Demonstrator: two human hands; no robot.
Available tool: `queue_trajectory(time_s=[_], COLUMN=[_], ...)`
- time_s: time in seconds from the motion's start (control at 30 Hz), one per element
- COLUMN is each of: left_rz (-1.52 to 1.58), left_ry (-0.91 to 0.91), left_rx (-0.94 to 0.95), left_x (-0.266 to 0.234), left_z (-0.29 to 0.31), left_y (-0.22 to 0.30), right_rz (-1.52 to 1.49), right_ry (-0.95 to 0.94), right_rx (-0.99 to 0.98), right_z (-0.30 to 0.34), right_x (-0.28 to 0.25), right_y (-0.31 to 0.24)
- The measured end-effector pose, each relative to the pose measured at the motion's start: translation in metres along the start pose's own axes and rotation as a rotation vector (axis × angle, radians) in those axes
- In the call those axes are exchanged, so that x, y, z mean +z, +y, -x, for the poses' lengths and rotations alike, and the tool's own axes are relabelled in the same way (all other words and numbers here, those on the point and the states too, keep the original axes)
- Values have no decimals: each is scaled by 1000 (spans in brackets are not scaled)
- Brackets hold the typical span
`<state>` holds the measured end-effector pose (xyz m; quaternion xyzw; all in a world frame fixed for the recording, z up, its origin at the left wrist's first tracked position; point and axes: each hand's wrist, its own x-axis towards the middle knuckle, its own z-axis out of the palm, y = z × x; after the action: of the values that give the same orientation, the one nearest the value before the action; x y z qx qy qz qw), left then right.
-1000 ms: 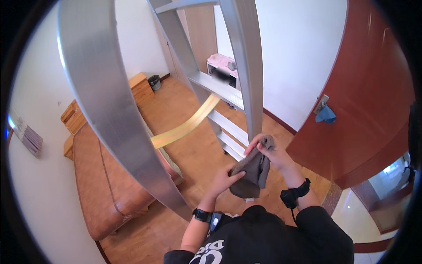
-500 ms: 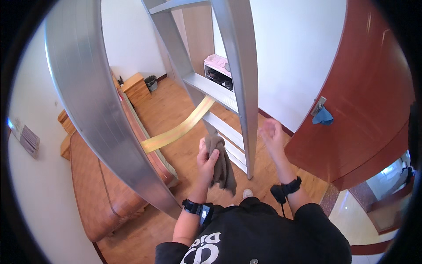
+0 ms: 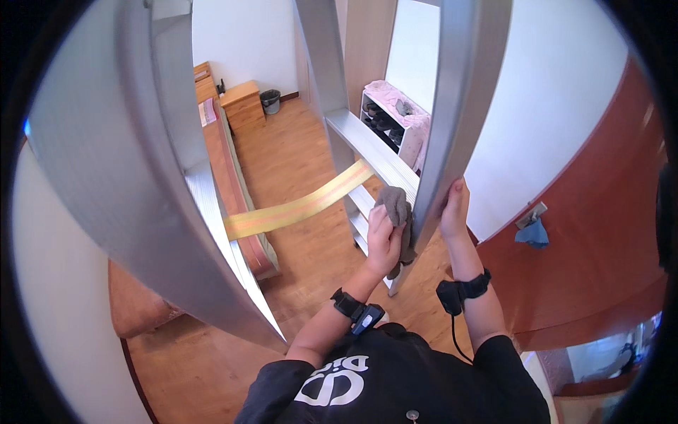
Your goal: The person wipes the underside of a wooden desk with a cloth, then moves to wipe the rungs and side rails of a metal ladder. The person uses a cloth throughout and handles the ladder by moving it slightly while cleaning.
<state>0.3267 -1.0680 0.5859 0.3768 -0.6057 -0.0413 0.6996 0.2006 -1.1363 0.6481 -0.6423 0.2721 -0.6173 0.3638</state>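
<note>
An aluminium stepladder (image 3: 462, 99) stands spread around me, one side on my left and the other ahead to the right. A yellow strap (image 3: 304, 206) links its two sides and sags slightly. My left hand (image 3: 382, 242) is closed on a grey-brown cloth (image 3: 397, 208), which is bunched against the inner face of the right-hand rail, just under a flat step (image 3: 378, 152). On that rail's outer side, my right hand (image 3: 455, 212) grips the edge. Some of its fingers are hidden by the rail.
At left lies a bed (image 3: 138, 300) with an orange-brown cover, partly behind the ladder. Farther off are a wooden nightstand (image 3: 242, 102), a bin (image 3: 270, 102) and a shoe rack (image 3: 408, 138) under a pink cloth. A red-brown door (image 3: 586, 261) with a blue cloth (image 3: 534, 233) on its handle is at right.
My right hand has come from open air onto the ladder rail. The left hand has carried the cloth up and right against the same rail. The view has shifted closer to the ladder.
</note>
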Motion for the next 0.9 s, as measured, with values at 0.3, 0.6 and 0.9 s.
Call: queue_trajectory(time_s=[0.3, 0.6, 0.9], left_rz=[-199, -202, -401], left_ry=[347, 440, 322], left_rx=[-373, -615, -509], left_x=[-5, -34, -15], left_z=[-88, -154, -131], left_y=[-47, -130, -74], right_rz=[-36, -137, -153], right_ry=[-12, -98, -18], right_rx=[13, 46, 1], right_z=[5, 0, 4], right_x=[-9, -7, -10], right_y=[15, 5, 13])
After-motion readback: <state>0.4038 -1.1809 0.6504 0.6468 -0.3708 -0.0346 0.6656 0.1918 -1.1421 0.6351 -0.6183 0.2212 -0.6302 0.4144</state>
